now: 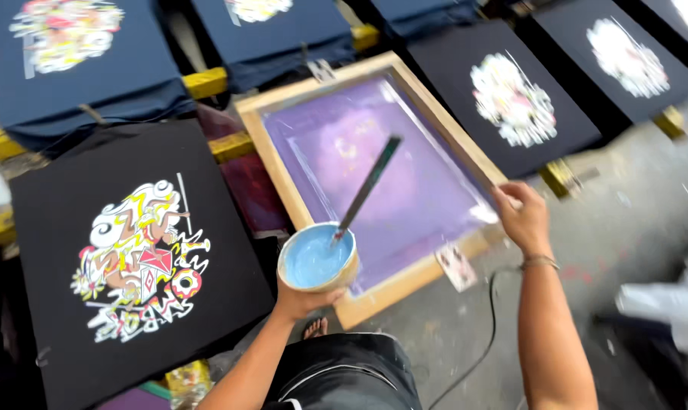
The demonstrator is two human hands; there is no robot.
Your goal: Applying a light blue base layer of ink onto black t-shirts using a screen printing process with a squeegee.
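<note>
- Left hand (302, 300): cupped under a small bowl of light blue ink (317, 258), fingers closed around its base, held above the near corner of the frame.
- Dark stirring stick (366, 187): standing in the ink, tilted up and away over the screen.
- Right hand (522, 220): closed on the right rail of the wooden screen-printing frame (275, 152), thumb on top; thin bracelet (540, 263) at the wrist.
- Purple mesh (389, 175): stretched inside the frame, paler at the centre.
- Black shirt with multicoloured print (142, 254): flat on a board to the left of the frame.
- Further printed shirts (511, 99): on neighbouring boards to the right.
</note>
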